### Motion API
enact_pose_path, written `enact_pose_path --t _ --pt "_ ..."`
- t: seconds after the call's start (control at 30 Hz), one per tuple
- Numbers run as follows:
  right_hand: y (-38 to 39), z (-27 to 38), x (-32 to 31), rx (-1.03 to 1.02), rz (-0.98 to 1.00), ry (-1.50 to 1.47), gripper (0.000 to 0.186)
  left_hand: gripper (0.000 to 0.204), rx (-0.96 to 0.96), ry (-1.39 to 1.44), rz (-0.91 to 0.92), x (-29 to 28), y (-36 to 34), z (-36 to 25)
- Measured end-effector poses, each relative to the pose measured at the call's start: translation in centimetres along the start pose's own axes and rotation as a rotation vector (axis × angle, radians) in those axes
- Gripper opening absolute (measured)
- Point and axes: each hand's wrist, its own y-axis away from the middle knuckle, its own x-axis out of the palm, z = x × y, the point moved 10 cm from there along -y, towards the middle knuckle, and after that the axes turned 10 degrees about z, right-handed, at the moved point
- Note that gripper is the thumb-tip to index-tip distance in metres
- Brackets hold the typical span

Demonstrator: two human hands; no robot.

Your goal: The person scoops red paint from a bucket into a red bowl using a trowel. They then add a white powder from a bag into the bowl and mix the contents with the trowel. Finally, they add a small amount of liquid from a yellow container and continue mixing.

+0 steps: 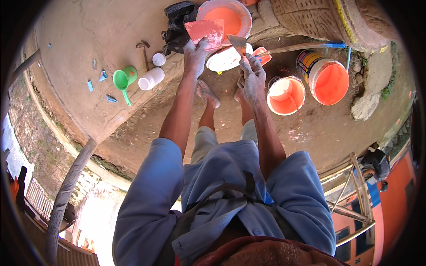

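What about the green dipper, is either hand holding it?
No, the green dipper sits apart; the left hand holds a pink plate, the right hand a scraper.

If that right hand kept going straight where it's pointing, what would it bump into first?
Beyond the triangular metal scraper in the right hand, probably the round whitish plastic tub holding wet-looking orange paint. Depth is unclear, so the hand might pass above it.

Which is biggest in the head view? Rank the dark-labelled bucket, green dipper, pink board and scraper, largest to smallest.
1. Dark-labelled bucket
2. Pink board, in the left hand
3. Green dipper
4. Scraper, partly hidden by the right hand
Nearness to the camera may enlarge the held two.
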Motion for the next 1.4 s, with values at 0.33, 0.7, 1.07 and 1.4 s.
enact_pose_path --t 0.33,0.7,1.07,1.4 --pt "1.0 0.1 1.6 -0.245 -0.023 0.559 0.032 0.034 -0.085 0.064 0.186 2.0 0.4 0.0" --pt "-7.1 3.4 1.0 -0.228 -0.095 0.566 0.028 0.037 -0.123 -0.087 0.318 4.0 0.5 -1.4" --pt "-3.0 1.8 2.7 -0.166 -0.047 0.598 0.029 0.036 -0.169 -0.113 0.31 3.3 0.2 0.1" --pt "-4.4 4.7 4.0 -0.245 0.061 0.737 0.028 0.029 -0.326 -0.222 0.519 7.1 0.6 -1.0"
